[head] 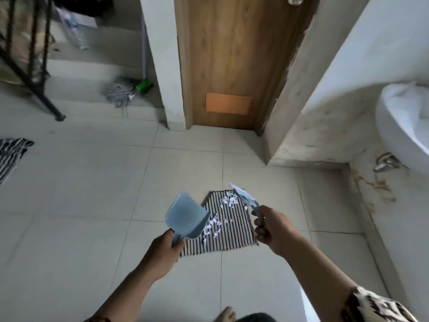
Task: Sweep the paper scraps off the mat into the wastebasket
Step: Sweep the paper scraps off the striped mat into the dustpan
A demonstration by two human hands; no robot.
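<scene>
A black-and-white striped mat (234, 231) lies on the tiled floor in front of me. White paper scraps (228, 201) are scattered over its far end, with more scraps (212, 226) along its left side. My left hand (166, 246) grips the handle of a light blue dustpan (185, 216), held above the mat's left edge. My right hand (269, 228) grips a small blue hand brush (243, 196) with pale bristles, raised over the mat's far right corner. No wastebasket is in view.
A wooden door (232, 61) stands shut straight ahead, between white walls. A mop (125, 90) leans at the left pillar. A white basin (404, 126) juts out at the right. A black metal stand (34, 73) and a striped cloth (11, 154) are at the left. My bare foot (226, 314) is at the bottom.
</scene>
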